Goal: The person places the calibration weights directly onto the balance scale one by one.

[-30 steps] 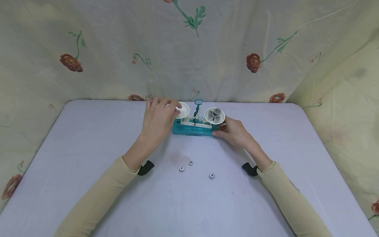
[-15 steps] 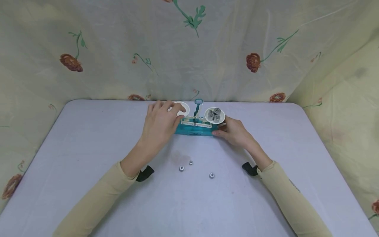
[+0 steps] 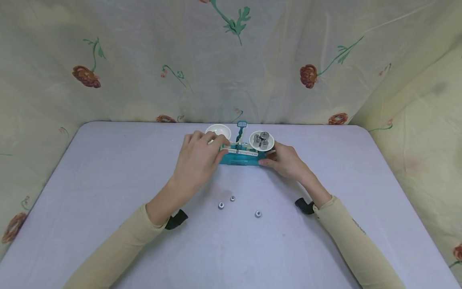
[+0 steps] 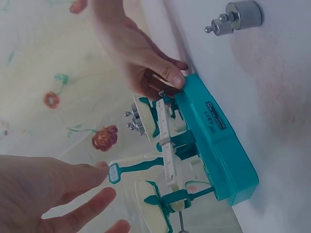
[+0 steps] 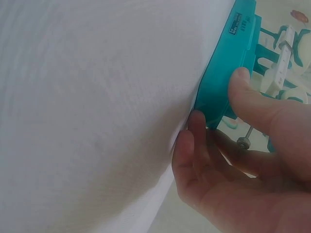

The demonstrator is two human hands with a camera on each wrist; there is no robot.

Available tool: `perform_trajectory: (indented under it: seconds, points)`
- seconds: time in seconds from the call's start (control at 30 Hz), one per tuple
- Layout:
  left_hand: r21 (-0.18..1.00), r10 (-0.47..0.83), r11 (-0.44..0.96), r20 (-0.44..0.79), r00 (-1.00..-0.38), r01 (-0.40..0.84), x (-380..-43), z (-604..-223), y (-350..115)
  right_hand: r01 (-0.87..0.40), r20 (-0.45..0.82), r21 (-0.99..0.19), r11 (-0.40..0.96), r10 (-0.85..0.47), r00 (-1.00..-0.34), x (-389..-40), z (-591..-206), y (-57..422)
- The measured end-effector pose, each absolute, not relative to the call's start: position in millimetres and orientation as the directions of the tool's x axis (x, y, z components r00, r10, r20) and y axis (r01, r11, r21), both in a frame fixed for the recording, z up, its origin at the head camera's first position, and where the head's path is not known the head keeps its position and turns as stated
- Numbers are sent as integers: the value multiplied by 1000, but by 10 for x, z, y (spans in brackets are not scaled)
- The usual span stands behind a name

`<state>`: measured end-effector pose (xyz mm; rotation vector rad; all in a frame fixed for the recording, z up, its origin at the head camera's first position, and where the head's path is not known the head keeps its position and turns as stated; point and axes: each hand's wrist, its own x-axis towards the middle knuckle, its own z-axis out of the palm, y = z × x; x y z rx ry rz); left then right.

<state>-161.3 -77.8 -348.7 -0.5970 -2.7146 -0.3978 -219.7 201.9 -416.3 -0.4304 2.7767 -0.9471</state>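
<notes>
A teal balance scale stands at the far side of the table. Its right pan carries several metal weights, while the left pan shows behind my left hand. That left hand hovers over the scale's left end, fingers loosely bent. In the left wrist view its fingertips appear near the pointer, apparently holding nothing. My right hand grips the right end of the base, thumb on the front face and fingers around the end. An adjusting nut sits close to those fingers.
Three small metal weights stand on the white tabletop between my forearms. A flower-patterned cloth hangs just behind the table's far edge. Dark wrist mounts poke out by both sleeves.
My left hand has drawn back from the left pan, toward me and slightly right, to the left end of the beam. More of that pan shows. The right hand has stayed on the base.
</notes>
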Motion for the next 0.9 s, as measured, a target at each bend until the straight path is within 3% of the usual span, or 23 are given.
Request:
perform_trajectory:
  seconds: [0.23, 0.9]
  points:
    - [174, 393, 858, 383, -836, 484, -1548, -3525, -769, -216, -71, -618, 756, -327, -942, -2195, -4154, 2015]
    - [154, 471, 842, 259, -844, 517, -1429, -3651, -685, -214, -69, -621, 754, -325, -943, -2203, -4171, 2019]
